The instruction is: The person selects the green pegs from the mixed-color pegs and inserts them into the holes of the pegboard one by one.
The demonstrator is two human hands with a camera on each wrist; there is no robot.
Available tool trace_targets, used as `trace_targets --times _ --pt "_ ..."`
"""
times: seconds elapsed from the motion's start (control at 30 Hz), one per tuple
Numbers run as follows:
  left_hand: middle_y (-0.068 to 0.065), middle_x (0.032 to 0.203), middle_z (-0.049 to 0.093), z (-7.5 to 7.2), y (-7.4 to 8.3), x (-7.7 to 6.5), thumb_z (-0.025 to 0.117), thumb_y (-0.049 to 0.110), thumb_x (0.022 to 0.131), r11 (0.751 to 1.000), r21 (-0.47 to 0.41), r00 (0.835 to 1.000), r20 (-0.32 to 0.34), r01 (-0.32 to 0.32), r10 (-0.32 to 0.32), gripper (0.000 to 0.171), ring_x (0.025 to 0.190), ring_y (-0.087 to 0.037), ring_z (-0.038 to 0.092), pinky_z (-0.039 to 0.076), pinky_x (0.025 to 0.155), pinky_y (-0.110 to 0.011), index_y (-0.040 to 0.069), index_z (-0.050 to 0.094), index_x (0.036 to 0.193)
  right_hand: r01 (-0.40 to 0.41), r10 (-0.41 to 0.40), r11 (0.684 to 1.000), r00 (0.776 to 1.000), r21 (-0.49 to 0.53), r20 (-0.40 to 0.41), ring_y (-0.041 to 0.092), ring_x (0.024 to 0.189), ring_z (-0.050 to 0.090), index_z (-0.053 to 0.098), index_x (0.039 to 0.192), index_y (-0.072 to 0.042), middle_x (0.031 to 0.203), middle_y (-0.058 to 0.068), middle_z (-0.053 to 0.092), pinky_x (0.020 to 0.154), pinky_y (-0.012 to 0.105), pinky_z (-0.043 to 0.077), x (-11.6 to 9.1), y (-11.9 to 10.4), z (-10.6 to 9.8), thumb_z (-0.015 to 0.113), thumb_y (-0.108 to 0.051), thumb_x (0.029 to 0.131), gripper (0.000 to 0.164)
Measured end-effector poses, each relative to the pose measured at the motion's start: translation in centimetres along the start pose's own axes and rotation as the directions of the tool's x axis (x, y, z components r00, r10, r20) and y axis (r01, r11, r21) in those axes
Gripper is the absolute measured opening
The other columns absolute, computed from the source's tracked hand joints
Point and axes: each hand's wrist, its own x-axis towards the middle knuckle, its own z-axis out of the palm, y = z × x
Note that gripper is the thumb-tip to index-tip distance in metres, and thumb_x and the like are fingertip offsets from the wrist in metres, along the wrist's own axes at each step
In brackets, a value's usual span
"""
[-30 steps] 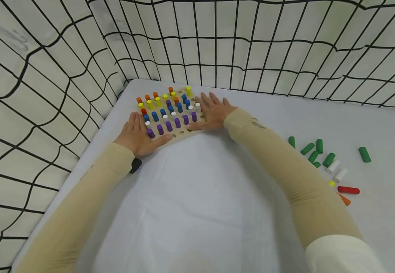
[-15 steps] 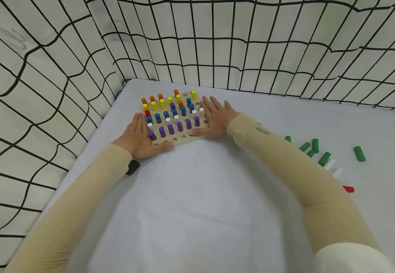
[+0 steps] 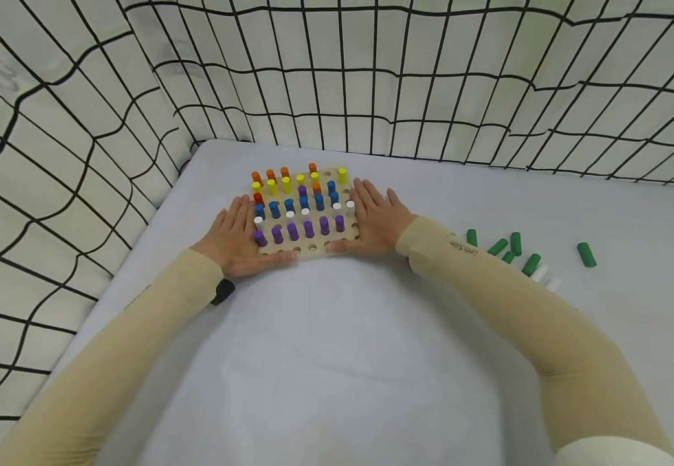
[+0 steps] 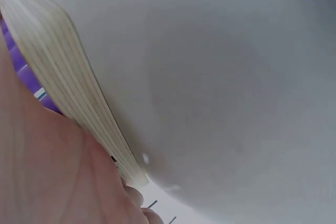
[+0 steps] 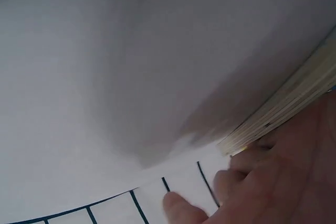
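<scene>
A wooden pegboard (image 3: 320, 250) lies flat on the white-covered table, its holes filled in rows with orange, yellow, blue, white and purple pegs (image 3: 308, 229) plus a red one. Several holes along the front edge are bare. My left hand (image 3: 234, 241) rests against the board's left side, fingers straight, thumb stretched along the front edge. Against the right side lies my right hand (image 3: 379, 223), fingers extended, its thumb at the front right corner. In the left wrist view the board's layered side edge (image 4: 68, 66) runs beside the palm. The right wrist view shows that edge (image 5: 278, 106) too.
Loose green pegs (image 3: 515, 243) and white ones are scattered beyond my right forearm, partly hidden by it. One green peg (image 3: 586, 254) lies apart farther right. A black grid mesh (image 3: 371, 97) over white panels borders the table behind and on the left.
Both hands have moved the board to the right and toward me. It has turned slightly, so its front edge runs more level. The head view has shifted to the right.
</scene>
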Motion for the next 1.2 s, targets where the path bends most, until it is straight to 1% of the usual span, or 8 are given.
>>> trace_targets --times 0.17,0.33,0.53,0.73,0.97,1.07,1.2 --pt "-0.026 0.172 -0.017 0.0 0.8 0.1 0.044 0.09 0.083 1.0 0.019 1.0 0.009 -0.024 0.024 0.136 0.161 -0.046 -0.013 -0.005 0.132 -0.06 -0.005 -0.015 0.161 -0.041 0.041 0.999 0.999 0.003 -0.015 0.032 0.166 -0.002 -0.001 0.166 -0.004 0.176 0.014 -0.008 0.133 0.059 0.01 -1.8 0.1 0.6 0.035 -0.09 0.087 0.122" --pt "-0.024 0.173 -0.015 0.3 1.9 0.3 0.045 0.089 0.084 0.997 0.056 0.999 -0.001 -0.052 0.052 0.134 0.162 -0.045 -0.011 -0.004 0.133 -0.059 -0.004 -0.013 0.162 -0.078 0.079 0.997 0.997 0.008 -0.024 0.033 0.166 0.001 -0.001 0.166 -0.002 0.176 0.015 -0.006 0.133 0.059 0.012 -3.2 0.3 1.2 0.036 -0.089 0.088 0.122" --pt "-0.025 0.173 -0.011 0.5 3.4 0.3 0.046 0.088 0.085 0.989 0.107 0.995 -0.013 -0.098 0.1 0.134 0.162 -0.044 -0.009 -0.001 0.133 -0.058 -0.006 -0.01 0.162 -0.112 0.112 0.994 0.994 0.001 -0.015 0.033 0.165 0.002 -0.001 0.165 -0.001 0.176 0.016 -0.004 0.133 0.055 0.015 -4.9 1.0 1.7 0.034 -0.091 0.087 0.124" --pt "-0.026 0.173 -0.009 0.7 4.9 0.3 0.048 0.088 0.084 0.983 0.13 0.991 -0.014 -0.128 0.131 0.134 0.163 -0.044 -0.007 0.001 0.134 -0.057 -0.007 -0.008 0.162 -0.119 0.119 0.993 0.993 0.005 -0.024 0.034 0.165 0.003 0.0 0.165 0.0 0.176 0.018 -0.003 0.134 0.054 0.015 -6.6 1.9 2.1 0.035 -0.09 0.087 0.124" --pt "-0.026 0.173 -0.009 1.0 6.2 0.4 0.049 0.087 0.084 0.976 0.156 0.988 -0.012 -0.151 0.155 0.135 0.163 -0.044 -0.007 0.001 0.134 -0.057 -0.007 -0.007 0.162 -0.127 0.128 0.991 0.991 0.027 -0.038 0.036 0.165 0.004 0.002 0.165 0.001 0.175 0.019 0.0 0.134 0.054 0.014 -8.1 2.5 2.6 0.039 -0.089 0.087 0.125" --pt "-0.026 0.173 -0.009 1.1 6.8 0.4 0.05 0.087 0.084 0.974 0.156 0.986 -0.016 -0.164 0.168 0.135 0.163 -0.043 -0.006 0.001 0.134 -0.057 -0.007 -0.007 0.162 -0.139 0.14 0.989 0.99 0.043 -0.028 0.036 0.165 0.003 0.001 0.165 0.001 0.175 0.019 -0.001 0.133 0.055 0.014 -8.7 2.9 2.9 0.04 -0.09 0.087 0.126" --pt "-0.026 0.174 -0.007 1.4 8.1 0.5 0.052 0.086 0.084 0.971 0.146 0.981 -0.027 -0.188 0.194 0.135 0.163 -0.043 -0.005 0.002 0.134 -0.056 -0.007 -0.005 0.162 -0.154 0.156 0.987 0.987 0.039 -0.032 0.037 0.165 0.004 0.002 0.164 0.002 0.175 0.02 -0.001 0.133 0.057 0.015 -9.7 3.7 3.3 0.04 -0.09 0.086 0.127"
